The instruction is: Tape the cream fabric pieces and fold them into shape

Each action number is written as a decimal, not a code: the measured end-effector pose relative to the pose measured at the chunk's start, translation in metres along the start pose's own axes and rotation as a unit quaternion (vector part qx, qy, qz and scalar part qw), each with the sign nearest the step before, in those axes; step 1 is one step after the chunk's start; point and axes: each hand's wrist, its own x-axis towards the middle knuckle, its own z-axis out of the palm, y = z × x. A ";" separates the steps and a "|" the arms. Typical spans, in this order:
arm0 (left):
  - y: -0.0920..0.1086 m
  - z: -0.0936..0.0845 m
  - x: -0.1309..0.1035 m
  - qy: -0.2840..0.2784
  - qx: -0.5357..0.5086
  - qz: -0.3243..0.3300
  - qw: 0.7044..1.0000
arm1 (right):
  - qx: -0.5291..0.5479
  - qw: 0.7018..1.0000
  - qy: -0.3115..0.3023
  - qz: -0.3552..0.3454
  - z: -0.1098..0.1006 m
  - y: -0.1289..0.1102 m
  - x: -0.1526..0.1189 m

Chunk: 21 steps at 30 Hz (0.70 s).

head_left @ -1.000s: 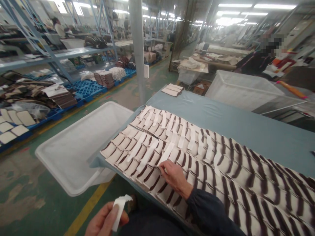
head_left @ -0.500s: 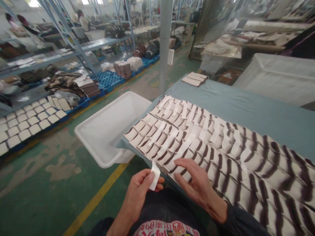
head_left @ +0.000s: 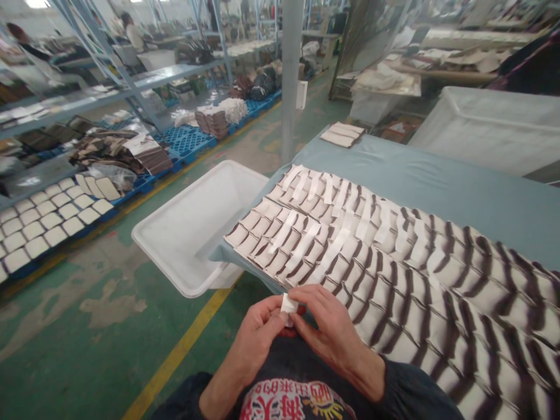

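Note:
Close to my body, just off the table's near edge, my left hand (head_left: pixel 262 326) pinches a small white strip (head_left: pixel 289 303), perhaps paper or cloth. My right hand (head_left: pixel 326 321) has its thumb and fingertips closed at the same strip, from the other side. The fingers partly hide the strip. Beyond my hands lie rows of cream fabric pieces with dark brown edges (head_left: pixel 385 280), overlapping one another. Several white strips (head_left: pixel 331 255) rest across these rows.
A blue-green cloth (head_left: pixel 394 157) covers the table, with a small stack of cream pieces (head_left: pixel 342 134) at its far corner. A white plastic bin (head_left: pixel 175 233) stands left of the table, near a grey pillar (head_left: pixel 291 87). Blue pallets (head_left: pixel 184 143) and shelving hold fabric. People sit working far left.
My right hand has moved left from above the fabric rows and joined my left hand at the white strip. The left hand has shifted slightly to the right.

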 end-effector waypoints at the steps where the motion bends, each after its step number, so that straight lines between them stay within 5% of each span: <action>1: -0.001 -0.001 0.001 0.001 0.005 -0.001 1.000 | 0.001 1.000 0.004 0.002 0.001 -0.001 0.000; 12: -0.005 -0.007 0.014 -0.026 0.136 0.073 0.988 | 0.026 0.996 0.069 0.050 0.009 0.001 -0.004; 21: 0.001 -0.002 0.019 -0.041 0.176 0.099 0.978 | 0.043 0.995 0.066 0.068 0.005 0.008 -0.002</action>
